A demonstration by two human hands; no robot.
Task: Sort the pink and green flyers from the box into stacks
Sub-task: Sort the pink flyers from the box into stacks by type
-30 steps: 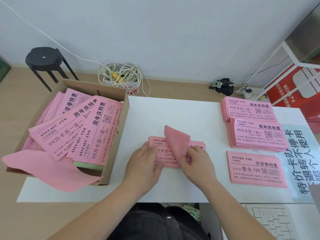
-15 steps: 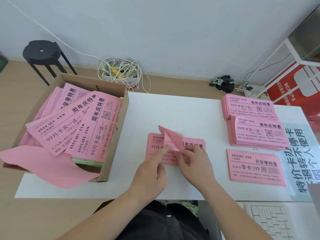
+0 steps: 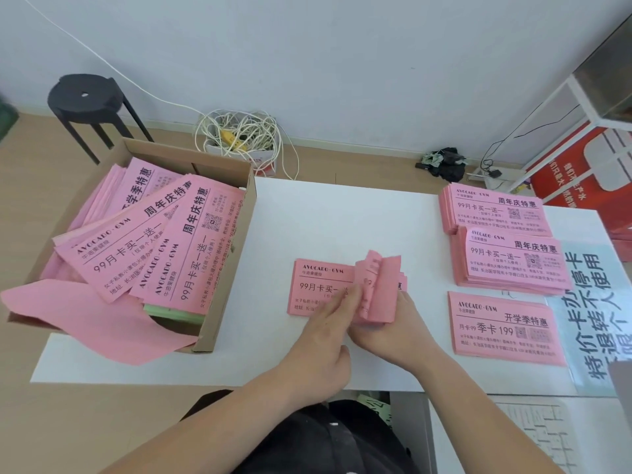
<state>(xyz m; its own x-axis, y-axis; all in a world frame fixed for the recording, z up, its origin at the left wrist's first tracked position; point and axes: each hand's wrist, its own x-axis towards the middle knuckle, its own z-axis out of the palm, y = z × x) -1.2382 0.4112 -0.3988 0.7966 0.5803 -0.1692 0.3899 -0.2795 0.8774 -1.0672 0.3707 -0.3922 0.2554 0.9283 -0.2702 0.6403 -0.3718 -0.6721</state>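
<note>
We saw two forearms bare down to the frame's lower edge, the left hand (image 3: 321,340) and right hand (image 3: 393,325) bare too, we noted a black garment (image 3: 318,439) beneath them, softly creased, with a small pale fleck on it

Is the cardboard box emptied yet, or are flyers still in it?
Not empty: pink flyers lie heaped in the cardboard box, green flyers showing beneath them.

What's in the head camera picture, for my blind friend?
A left hand rests on a pile of pink flyers on a white table while the right hand holds its top sheets up. A box of pink and green flyers sits left; three pink stacks sit right.
</note>
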